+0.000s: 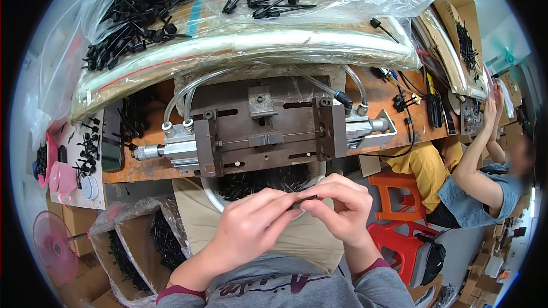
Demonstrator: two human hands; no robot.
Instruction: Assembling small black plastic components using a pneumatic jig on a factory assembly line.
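Observation:
My left hand [251, 219] and my right hand [341, 205] meet above my lap, fingers pinched together. Between their fingertips is a small, slim black part [306, 199]; most of it is covered by the fingers, and its exact kind does not show. Just beyond the hands stands a dark metal press fixture [257, 120] with a pneumatic cylinder [181, 151] at its left end and another cylinder [365, 127] at its right. A thin rod runs across its middle through a small block [266, 139]. Below the fixture, a basin [213, 194] full of black parts is partly hidden by my hands.
Across the back lies a plastic-lined carton [245, 45] heaped with black stemmed parts [279, 0]. Clear hoses [185, 88] arch over the orange bench [154, 131]. At left are a pink cup [61, 179] and lined boxes [134, 245]. Red stools [394, 245] and a co-worker [479, 179] are at right.

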